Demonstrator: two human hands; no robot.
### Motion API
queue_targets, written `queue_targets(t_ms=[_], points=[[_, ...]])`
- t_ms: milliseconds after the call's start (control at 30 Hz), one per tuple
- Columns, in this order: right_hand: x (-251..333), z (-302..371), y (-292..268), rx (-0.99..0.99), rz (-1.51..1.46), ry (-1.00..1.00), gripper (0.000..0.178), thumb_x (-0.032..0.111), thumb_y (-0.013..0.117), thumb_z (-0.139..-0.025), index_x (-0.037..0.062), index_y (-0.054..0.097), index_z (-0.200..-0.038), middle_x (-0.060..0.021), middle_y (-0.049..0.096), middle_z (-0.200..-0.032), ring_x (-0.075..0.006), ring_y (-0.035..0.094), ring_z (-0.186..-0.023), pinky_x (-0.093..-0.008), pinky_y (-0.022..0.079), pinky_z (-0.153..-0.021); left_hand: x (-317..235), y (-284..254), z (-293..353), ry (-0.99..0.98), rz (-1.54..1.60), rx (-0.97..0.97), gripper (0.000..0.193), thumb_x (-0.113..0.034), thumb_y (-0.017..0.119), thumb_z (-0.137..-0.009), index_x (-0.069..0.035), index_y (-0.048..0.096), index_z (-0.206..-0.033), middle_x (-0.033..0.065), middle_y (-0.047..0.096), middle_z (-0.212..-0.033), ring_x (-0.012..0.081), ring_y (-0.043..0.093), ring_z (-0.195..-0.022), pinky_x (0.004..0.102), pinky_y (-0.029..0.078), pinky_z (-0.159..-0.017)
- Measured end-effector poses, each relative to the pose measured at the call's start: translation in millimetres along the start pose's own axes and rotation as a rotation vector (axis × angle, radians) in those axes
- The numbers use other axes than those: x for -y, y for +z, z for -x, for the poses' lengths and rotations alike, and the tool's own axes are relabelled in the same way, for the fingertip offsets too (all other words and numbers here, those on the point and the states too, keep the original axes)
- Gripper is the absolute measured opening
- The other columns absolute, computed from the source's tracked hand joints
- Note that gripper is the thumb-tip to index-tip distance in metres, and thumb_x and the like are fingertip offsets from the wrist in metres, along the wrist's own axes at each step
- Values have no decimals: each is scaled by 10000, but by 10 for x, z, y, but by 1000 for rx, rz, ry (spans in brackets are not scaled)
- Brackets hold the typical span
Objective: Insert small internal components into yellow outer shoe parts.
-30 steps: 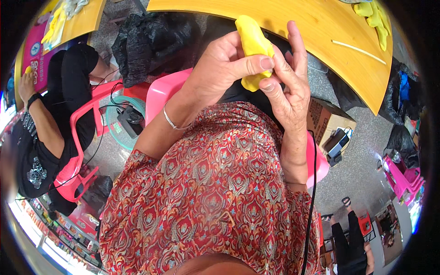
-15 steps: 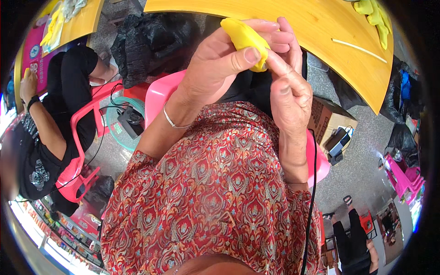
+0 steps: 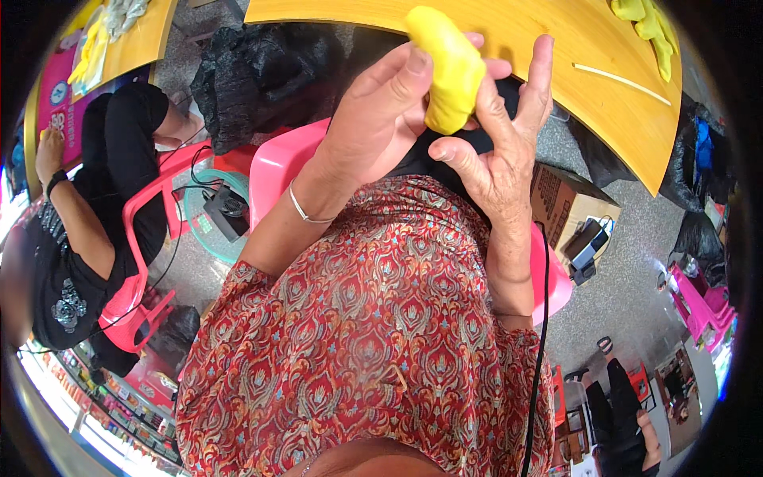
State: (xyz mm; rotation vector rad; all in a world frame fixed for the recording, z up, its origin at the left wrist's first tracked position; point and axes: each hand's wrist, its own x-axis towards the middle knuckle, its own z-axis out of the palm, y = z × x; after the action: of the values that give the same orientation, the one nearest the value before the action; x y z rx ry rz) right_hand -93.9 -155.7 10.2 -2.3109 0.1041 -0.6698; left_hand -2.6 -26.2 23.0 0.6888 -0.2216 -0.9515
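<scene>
In front of my chest, above the near edge of the table, my left hand (image 3: 372,118) grips a plump yellow soft piece (image 3: 453,71), smooth and rounded like a stuffed toy part. The thumb presses its left side, and some of the other fingers are hidden behind it. My right hand (image 3: 505,155) is on the piece's right side with thumb and fingers spread. Its index fingertip is at the lower right of the piece; whether it presses there I cannot tell.
On the yellow table (image 3: 548,44) lie a thin pale stick (image 3: 621,84) and several yellow pieces (image 3: 656,36) at the far right. A co-worker (image 3: 87,230) sits at the left on a pink chair (image 3: 135,238). A cardboard box (image 3: 560,203) stands on the floor at the right.
The yellow piece has turned and risen slightly, showing more of its broad side. My right hand's thumb and fingers have spread away from their pinch at its lower end.
</scene>
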Motion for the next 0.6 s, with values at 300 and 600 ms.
queue_targets(t_ms=[300,600], points=[[-69,51,173,-76,-711,-28,651,557,656,-787,170,572,-1304,-286,151,-1516,-377,350,-1331,-436,313,-1057,-38,43,-2,-64,-84,-21,500,-325,350,-1020,73,407,-1318,298,489,-1296,363,527,-1189,459,430,-1022],[-21,39,134,32,-218,-64,636,548,700,-736,174,625,-1245,-312,171,-1503,-421,269,-1361,-477,238,-1086,-126,21,-2,30,-128,-14,472,-290,485,-979,55,440,-1299,274,499,-1299,372,533,-1181,472,443,-1003]])
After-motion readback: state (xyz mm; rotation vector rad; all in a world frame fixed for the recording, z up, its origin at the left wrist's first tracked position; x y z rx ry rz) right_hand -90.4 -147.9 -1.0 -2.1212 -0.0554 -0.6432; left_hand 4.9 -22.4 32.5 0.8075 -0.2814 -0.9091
